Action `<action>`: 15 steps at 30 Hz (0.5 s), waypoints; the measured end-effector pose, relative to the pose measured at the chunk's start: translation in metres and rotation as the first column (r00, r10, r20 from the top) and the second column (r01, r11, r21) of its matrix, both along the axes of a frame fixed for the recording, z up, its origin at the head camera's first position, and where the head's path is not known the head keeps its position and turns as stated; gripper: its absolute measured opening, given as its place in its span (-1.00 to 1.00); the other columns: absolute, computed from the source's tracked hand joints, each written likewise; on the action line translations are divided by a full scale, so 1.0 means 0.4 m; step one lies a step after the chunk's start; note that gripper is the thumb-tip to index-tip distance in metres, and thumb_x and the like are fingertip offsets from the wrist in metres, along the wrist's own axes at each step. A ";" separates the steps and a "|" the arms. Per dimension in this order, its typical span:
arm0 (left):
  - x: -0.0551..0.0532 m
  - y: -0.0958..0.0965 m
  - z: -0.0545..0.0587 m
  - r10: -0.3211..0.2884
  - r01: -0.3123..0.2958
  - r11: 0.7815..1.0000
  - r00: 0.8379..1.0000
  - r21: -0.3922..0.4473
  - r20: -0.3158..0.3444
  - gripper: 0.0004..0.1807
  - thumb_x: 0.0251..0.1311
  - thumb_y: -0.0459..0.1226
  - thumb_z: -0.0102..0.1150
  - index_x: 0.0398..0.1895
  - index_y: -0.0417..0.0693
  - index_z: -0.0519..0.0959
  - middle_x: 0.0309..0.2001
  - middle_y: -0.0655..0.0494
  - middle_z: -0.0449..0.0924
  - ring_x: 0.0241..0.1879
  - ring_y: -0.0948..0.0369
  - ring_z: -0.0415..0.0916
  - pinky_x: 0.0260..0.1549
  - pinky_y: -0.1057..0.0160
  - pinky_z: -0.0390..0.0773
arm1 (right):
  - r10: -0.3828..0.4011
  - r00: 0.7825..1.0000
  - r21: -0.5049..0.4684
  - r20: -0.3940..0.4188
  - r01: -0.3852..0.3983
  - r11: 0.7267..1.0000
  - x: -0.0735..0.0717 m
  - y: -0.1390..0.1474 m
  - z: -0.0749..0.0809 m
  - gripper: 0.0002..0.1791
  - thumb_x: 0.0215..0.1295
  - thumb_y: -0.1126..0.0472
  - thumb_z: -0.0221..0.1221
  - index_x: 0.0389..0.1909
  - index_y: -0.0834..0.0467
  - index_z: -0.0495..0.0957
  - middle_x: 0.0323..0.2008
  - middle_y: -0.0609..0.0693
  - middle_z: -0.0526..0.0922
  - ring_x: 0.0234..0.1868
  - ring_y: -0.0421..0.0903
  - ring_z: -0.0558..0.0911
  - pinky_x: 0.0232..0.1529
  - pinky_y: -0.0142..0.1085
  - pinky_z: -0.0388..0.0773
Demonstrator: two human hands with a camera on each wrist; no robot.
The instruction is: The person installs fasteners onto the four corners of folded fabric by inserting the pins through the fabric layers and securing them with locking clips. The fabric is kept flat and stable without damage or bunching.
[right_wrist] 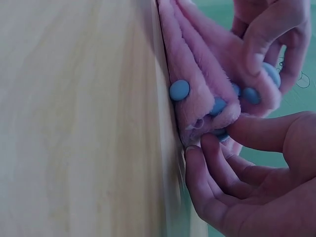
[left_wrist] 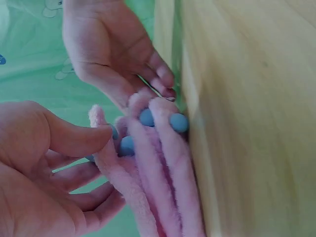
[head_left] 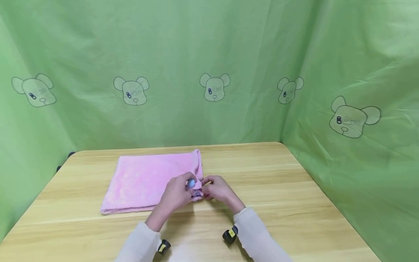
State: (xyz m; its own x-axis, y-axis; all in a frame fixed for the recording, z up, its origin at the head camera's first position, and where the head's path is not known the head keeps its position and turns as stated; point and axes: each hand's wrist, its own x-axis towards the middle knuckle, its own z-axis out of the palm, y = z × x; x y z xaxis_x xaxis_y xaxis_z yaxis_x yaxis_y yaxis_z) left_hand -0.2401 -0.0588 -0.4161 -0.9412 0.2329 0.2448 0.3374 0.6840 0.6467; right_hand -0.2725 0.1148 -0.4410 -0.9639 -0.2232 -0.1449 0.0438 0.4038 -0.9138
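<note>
A pink plush cloth lies folded flat on the wooden table, its right end gathered into several layers. Smooth blue round knobs sit on these layers, and one larger blue knob shows by my left fingers. My left hand pinches an outer layer at a knob between thumb and fingers. From the right, my right hand pinches the corner of the gathered edge. In the right wrist view its thumb and fingertips close around a fold beside a partly hidden knob. How the knobs fasten is hidden.
The wooden table extends around the cloth to both sides and toward me. Green curtains with bear-head prints enclose its back and sides. Small black devices are worn at both wrists.
</note>
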 end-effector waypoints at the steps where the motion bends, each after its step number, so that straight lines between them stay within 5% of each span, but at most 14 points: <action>1: 0.002 -0.001 0.004 -0.004 0.004 1.000 1.000 0.001 0.003 -0.71 -0.02 -0.55 0.33 -0.26 -0.04 0.63 -0.28 0.00 0.71 -0.35 0.14 0.53 -0.25 0.06 0.60 | -0.002 1.000 0.010 -0.005 0.002 1.000 0.000 -0.001 0.001 -0.67 0.10 0.44 0.16 -0.06 0.39 0.60 -0.37 0.18 0.66 -0.43 0.00 0.70 -0.34 -0.19 0.72; 8: 0.009 0.001 0.018 -0.075 0.076 0.997 0.996 -0.027 0.055 -0.87 0.24 -0.39 0.30 -0.18 -0.11 0.73 -0.28 0.02 0.75 -0.29 0.16 0.58 -0.20 0.10 0.59 | -0.020 0.999 0.099 -0.032 0.023 0.995 0.001 -0.002 0.001 -0.70 0.09 0.43 0.15 -0.11 0.33 0.62 -0.44 0.13 0.67 -0.47 -0.03 0.68 -0.47 -0.29 0.59; 15: 0.005 0.002 0.000 -0.037 0.037 0.999 0.999 -0.021 0.002 -0.78 0.23 -0.46 0.21 -0.25 -0.02 0.78 -0.19 0.03 0.80 -0.09 0.01 0.68 -0.07 -0.08 0.43 | -0.036 0.998 0.107 -0.046 0.041 0.993 0.000 -0.004 0.004 -0.65 0.05 0.43 0.16 -0.09 0.32 0.62 -0.43 0.12 0.65 -0.50 -0.01 0.67 -0.49 -0.28 0.59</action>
